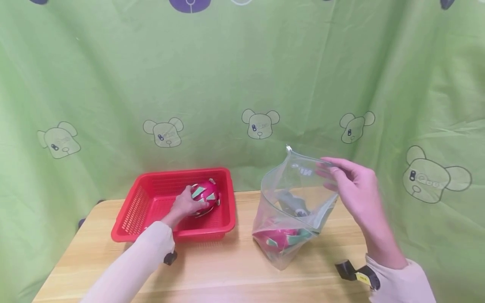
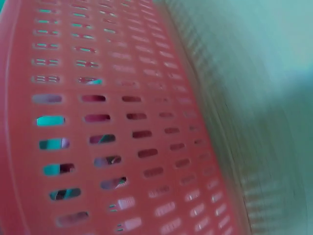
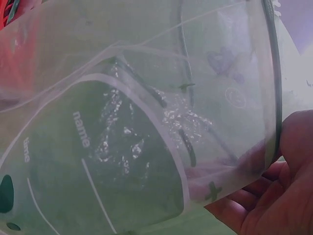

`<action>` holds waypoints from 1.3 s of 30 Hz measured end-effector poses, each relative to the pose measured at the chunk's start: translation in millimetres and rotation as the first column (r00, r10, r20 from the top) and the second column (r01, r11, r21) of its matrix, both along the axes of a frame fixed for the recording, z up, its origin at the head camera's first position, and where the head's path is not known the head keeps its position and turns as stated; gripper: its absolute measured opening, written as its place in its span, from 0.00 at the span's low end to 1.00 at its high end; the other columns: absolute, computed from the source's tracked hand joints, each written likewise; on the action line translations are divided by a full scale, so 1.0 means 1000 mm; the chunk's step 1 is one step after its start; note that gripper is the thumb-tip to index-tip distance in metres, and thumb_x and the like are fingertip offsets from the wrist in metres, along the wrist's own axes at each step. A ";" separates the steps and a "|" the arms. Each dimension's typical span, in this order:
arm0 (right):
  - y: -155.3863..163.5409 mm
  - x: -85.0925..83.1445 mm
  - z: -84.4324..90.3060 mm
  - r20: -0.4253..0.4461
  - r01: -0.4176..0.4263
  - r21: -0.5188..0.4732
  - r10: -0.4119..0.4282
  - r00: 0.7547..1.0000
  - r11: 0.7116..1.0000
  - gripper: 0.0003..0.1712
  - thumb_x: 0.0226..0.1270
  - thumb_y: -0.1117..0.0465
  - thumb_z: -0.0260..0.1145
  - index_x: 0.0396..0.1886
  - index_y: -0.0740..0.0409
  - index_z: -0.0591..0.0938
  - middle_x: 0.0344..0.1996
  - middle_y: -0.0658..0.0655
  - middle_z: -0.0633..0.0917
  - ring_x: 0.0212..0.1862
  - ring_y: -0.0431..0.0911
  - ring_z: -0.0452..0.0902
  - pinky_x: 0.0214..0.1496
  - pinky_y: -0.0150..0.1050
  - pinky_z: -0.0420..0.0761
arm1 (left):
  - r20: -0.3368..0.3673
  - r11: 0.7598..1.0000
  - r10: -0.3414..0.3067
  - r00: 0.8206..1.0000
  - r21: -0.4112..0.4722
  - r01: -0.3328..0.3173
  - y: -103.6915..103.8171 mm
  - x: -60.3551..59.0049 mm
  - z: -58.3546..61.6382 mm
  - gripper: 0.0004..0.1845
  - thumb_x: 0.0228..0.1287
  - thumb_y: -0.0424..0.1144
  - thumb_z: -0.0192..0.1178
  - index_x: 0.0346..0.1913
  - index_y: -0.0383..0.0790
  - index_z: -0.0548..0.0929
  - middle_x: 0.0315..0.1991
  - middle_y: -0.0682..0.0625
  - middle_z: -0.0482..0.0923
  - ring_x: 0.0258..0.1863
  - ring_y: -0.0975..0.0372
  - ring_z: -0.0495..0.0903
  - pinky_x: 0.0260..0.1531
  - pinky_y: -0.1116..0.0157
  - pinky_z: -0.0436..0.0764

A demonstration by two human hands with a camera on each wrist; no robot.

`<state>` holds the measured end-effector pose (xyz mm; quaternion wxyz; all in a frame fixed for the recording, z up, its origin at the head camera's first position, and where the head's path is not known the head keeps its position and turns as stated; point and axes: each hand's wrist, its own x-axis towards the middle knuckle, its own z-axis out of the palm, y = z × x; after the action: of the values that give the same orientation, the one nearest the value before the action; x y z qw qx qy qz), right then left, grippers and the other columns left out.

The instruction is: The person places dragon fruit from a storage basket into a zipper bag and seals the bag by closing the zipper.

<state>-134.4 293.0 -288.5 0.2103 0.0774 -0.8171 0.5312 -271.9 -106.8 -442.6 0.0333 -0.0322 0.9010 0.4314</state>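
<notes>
One dragon fruit [image 1: 210,192], pink and green, lay inside the right end of the red basket [image 1: 206,233]; left hand [image 1: 187,203] gripped its side, fingers curled. Second dragon fruit [image 1: 278,240] sat low in the clear zip bag [image 1: 270,208] on the counter [image 1: 212,269], right of the basket. Right hand [image 1: 355,185] pinched the bag's rim between thumb and fingers, mouth gaping.

The left hand [image 1: 186,203] grips a pink-green fruit [image 1: 209,194] inside the basket [image 1: 212,231], the right hand [image 1: 358,185] an open, clear bag [image 1: 293,223] right of it.
</notes>
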 end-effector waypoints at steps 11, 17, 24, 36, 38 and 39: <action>-0.001 0.000 -0.001 -0.014 0.005 -0.004 -0.005 1.000 1.000 0.21 0.83 0.62 0.50 0.65 0.67 0.78 0.59 0.69 0.82 0.50 0.34 0.85 0.47 0.35 0.85 | 0.023 0.991 0.043 0.999 0.126 -0.046 -0.007 -0.006 -0.001 0.40 0.56 0.42 0.75 0.68 0.31 0.68 0.60 0.33 0.73 0.59 0.43 0.73 0.54 0.50 0.83; -0.001 -0.002 -0.002 -0.025 0.020 -0.004 -0.020 0.999 1.000 0.21 0.83 0.62 0.51 0.64 0.67 0.79 0.58 0.67 0.83 0.50 0.35 0.86 0.47 0.34 0.85 | 0.012 0.983 0.046 0.999 0.177 -0.048 -0.009 -0.007 0.006 0.38 0.57 0.43 0.75 0.66 0.32 0.70 0.57 0.33 0.74 0.54 0.43 0.77 0.39 0.51 0.88; -0.003 -0.004 -0.004 -0.029 0.020 -0.007 -0.020 0.999 1.000 0.20 0.83 0.63 0.51 0.65 0.67 0.79 0.58 0.65 0.84 0.50 0.34 0.85 0.48 0.34 0.85 | 0.026 0.963 0.049 0.998 0.264 -0.054 -0.014 -0.004 0.015 0.41 0.59 0.43 0.74 0.72 0.33 0.66 0.61 0.32 0.72 0.57 0.42 0.76 0.42 0.48 0.87; -0.006 -0.002 -0.004 -0.041 0.028 -0.010 -0.029 0.999 1.000 0.20 0.82 0.63 0.51 0.64 0.68 0.79 0.57 0.66 0.84 0.49 0.34 0.85 0.47 0.33 0.85 | -0.063 0.944 0.042 0.997 0.329 -0.020 -0.018 0.010 0.038 0.42 0.59 0.44 0.74 0.73 0.38 0.66 0.65 0.36 0.68 0.63 0.45 0.70 0.53 0.50 0.84; -0.005 -0.001 -0.004 -0.040 0.032 -0.009 -0.032 0.999 0.999 0.20 0.82 0.63 0.51 0.64 0.68 0.79 0.57 0.66 0.84 0.49 0.34 0.85 0.47 0.33 0.85 | -0.072 0.940 0.040 0.997 0.340 -0.013 -0.018 0.012 0.040 0.43 0.59 0.45 0.74 0.73 0.40 0.65 0.66 0.37 0.68 0.63 0.46 0.70 0.56 0.49 0.82; -0.005 -0.001 -0.005 -0.040 0.034 -0.008 -0.034 0.999 0.999 0.20 0.82 0.63 0.51 0.64 0.68 0.79 0.57 0.67 0.84 0.49 0.33 0.85 0.47 0.33 0.85 | -0.077 0.938 0.037 0.996 0.347 -0.008 -0.018 0.012 0.041 0.43 0.59 0.46 0.74 0.74 0.40 0.65 0.66 0.38 0.68 0.64 0.46 0.69 0.57 0.49 0.81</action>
<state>-135.4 287.8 -293.1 0.2359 0.0733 -0.8121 0.5287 -259.5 -124.3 -401.6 -0.0038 -0.0185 0.8112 0.5845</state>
